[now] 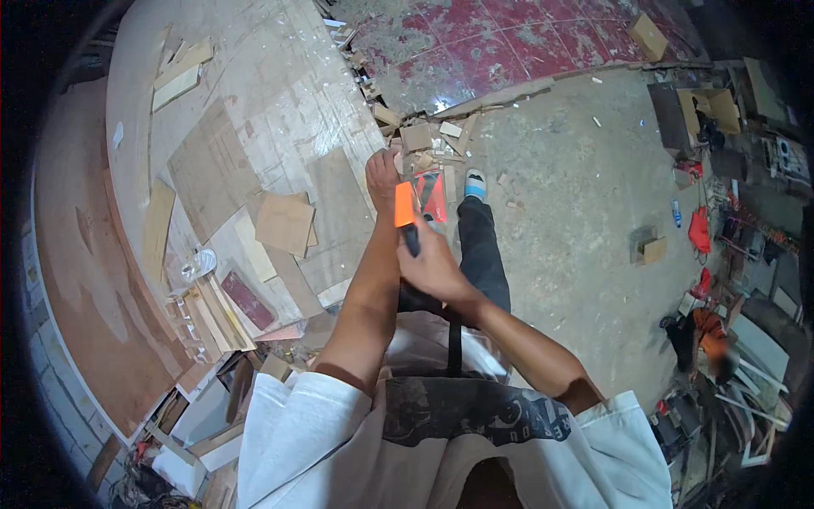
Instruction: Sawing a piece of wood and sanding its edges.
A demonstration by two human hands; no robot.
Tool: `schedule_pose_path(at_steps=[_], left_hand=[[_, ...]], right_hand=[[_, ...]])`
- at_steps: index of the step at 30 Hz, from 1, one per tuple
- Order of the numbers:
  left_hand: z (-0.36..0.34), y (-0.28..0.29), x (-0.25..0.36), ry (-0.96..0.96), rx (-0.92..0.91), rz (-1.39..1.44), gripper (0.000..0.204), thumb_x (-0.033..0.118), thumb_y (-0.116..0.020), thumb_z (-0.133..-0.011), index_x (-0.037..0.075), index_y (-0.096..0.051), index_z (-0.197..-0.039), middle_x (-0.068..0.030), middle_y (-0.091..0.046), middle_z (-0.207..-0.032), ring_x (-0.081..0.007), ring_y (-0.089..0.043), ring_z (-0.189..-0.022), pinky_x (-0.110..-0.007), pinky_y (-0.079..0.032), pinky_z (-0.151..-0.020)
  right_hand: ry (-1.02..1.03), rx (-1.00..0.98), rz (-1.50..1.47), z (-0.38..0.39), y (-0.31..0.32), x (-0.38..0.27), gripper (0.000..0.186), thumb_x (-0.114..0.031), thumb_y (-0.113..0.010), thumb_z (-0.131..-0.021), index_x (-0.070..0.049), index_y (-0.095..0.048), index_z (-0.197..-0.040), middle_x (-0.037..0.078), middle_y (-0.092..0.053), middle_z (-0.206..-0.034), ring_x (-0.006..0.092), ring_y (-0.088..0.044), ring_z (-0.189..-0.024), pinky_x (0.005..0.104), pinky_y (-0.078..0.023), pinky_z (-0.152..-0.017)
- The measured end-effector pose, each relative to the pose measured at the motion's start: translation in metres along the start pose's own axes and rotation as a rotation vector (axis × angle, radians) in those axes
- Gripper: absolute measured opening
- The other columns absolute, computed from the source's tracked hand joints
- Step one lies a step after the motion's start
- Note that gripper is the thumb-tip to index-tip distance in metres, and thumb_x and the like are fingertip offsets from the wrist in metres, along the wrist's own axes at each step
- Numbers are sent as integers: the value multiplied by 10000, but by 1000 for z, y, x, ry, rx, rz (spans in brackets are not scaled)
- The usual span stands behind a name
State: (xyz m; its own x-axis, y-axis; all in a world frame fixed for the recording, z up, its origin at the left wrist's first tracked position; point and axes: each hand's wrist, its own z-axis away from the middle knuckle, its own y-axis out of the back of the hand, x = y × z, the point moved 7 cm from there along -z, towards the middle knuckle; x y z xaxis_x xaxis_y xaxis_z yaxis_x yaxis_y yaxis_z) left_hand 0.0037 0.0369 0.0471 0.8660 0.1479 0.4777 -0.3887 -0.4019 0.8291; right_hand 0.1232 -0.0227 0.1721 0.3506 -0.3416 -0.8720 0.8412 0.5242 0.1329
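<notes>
My left hand [381,178] is near the edge of the wooden work surface [326,195], fingers curled downward beside small pale wood offcuts [417,138]; what they hold is unclear. My right hand [428,267] grips the black handle of an orange tool [404,206] beside my left forearm; the tool hides part of the left wrist. Beyond it a flat red object [434,193] with dark stripes lies low down between my left hand and my foot [476,188], which is in a sandal.
Plywood pieces [284,222], stacked strips [216,314] and a red-brown block [246,299] lie on the left. The concrete floor [568,212] stretches right toward clutter, with a cardboard box [712,114] and red items [698,229]. A red tiled area [526,38] is at the back.
</notes>
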Motion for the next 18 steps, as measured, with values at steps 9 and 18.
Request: schedule_pose_path(at_steps=[9,18], left_hand=[[0,4,-9,20,1,-34,432,-40,-562,-680,62,-544,-1099,-116,-537,-1088,-300,-502,-1081,-397,-404,-960],[-8,-5,3,6,-27,-57,369,20,-547,-740,56,-536,-1107,-115,-534,-1080,-288,-501,-1075,-382,-400,-967]], right_hand=[[-185,-58,-349,64,42,-61,323,-29,-523,-821,-20,-506,-1143,82,-491,-682,165,-490,-591,327,-421,-559],[-141,-15,-133,-90,20,16,140,-58,-535,-826,-5,-510,-954,65,-516,-667,158,-507,-541,326,-405,-493]])
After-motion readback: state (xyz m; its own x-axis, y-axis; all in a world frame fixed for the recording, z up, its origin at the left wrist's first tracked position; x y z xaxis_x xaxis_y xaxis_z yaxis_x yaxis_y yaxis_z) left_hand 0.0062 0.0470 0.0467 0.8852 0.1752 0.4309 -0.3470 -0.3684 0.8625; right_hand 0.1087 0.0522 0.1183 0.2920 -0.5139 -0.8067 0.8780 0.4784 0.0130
